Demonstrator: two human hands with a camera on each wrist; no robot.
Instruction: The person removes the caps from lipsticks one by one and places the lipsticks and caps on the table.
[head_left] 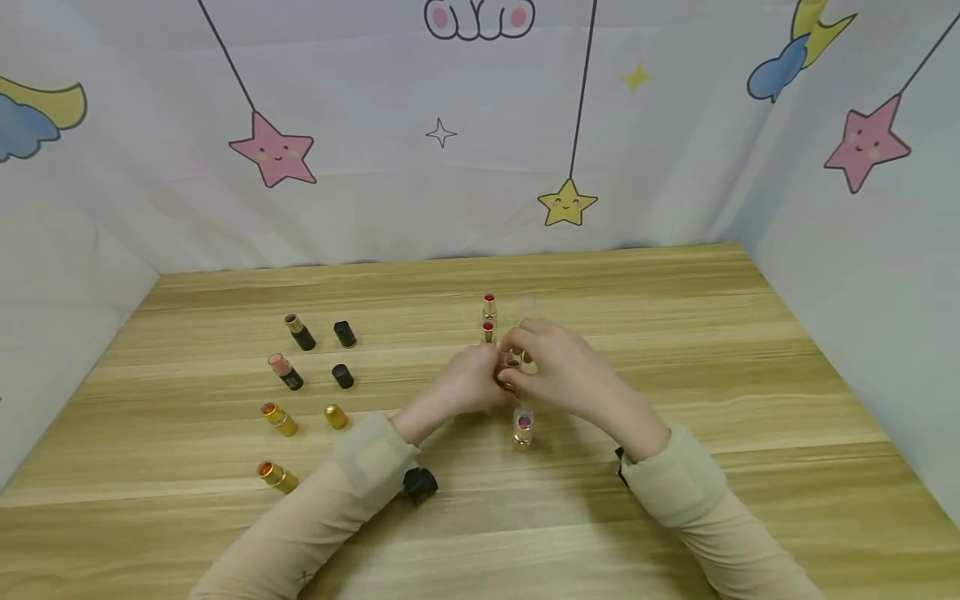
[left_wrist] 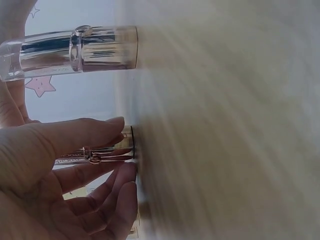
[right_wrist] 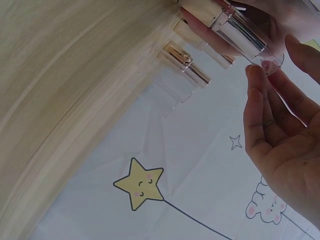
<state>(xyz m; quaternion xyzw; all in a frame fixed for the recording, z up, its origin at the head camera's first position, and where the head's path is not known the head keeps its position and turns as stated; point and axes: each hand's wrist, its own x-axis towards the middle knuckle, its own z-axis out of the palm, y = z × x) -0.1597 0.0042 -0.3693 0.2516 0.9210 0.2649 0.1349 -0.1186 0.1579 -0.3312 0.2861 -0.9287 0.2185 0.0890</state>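
My left hand (head_left: 480, 379) pinches the base of a lipstick (left_wrist: 107, 152) between thumb and fingers, low at the tabletop. Its clear cap (right_wrist: 272, 60) lies between the curled fingers and thumb of my right hand (right_wrist: 285, 115), fingertips right at the cap's end. Nearer the person stands another lipstick (head_left: 523, 429), magenta under a clear cap; in the left wrist view this clear-capped tube (left_wrist: 75, 52) is upright beside the left hand. Beyond the hands, two red lipsticks (head_left: 489, 307) stand one behind the other. A loose clear cap (head_left: 527, 307) stands to their right.
Left on the wooden table (head_left: 675, 300) lie a black lipstick (head_left: 300, 332), a pink one (head_left: 286, 372) and gold ones (head_left: 279, 419). Black caps (head_left: 344, 334) and a gold cap (head_left: 336, 417) are beside them. Dark objects (head_left: 420, 483) sit near both sleeves. White curtain surrounds the table.
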